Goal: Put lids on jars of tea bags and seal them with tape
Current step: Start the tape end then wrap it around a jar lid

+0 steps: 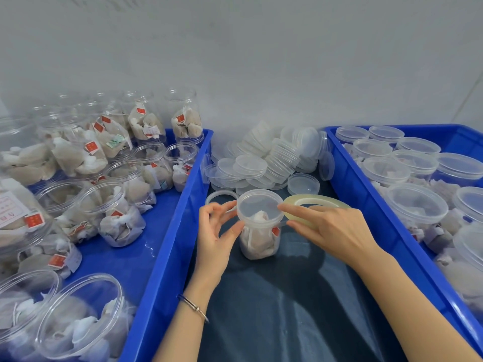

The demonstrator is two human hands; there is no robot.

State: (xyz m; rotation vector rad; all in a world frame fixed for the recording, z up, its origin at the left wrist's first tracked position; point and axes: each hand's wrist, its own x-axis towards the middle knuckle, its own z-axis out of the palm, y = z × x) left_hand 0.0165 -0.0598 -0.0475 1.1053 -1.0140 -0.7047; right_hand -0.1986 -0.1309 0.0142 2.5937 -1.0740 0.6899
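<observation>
A clear jar of tea bags point(258, 240) stands upright on the dark cloth between two blue bins, with a clear lid point(258, 206) on it. My left hand point(214, 239) holds the jar at the lid's left rim between thumb and fingers. My right hand point(337, 231) pinches a yellowish tape roll point(316, 199) against the lid's right rim, index finger on top and thumb below. Whether any tape is stuck on the jar I cannot tell.
A heap of loose clear lids point(261, 163) lies behind the jar, with a single clear ring point(220, 197) beside it. The left blue bin point(167, 244) holds several open jars of tea bags point(112, 212). The right blue bin point(366, 202) holds several lidded jars point(418, 205).
</observation>
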